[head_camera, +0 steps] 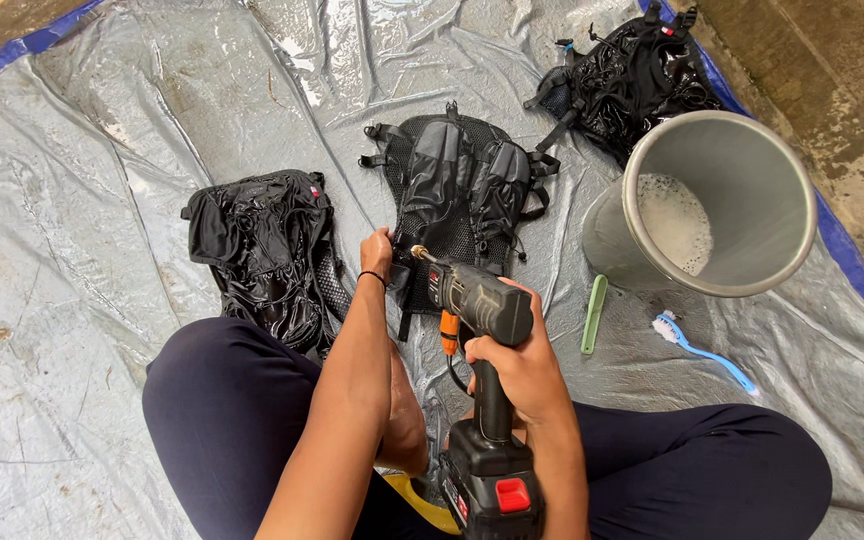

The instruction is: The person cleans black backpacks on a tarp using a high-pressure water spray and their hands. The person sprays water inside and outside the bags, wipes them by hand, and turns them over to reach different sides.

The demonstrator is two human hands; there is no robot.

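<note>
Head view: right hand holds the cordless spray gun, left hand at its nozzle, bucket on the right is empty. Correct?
Not quite. The head view shows the grey bucket holding soapy foam, not empty. The rest stands: the right hand holds the cordless spray gun, and the left hand is at its nozzle.

A single head-worn camera looks steeply down from close above the seated person's lap, facing forward over a grey tarp (102,300), with the left hand (377,255) and right hand (517,365) near frame centre and a bucket (752,180) beyond the right fingers.
</note>
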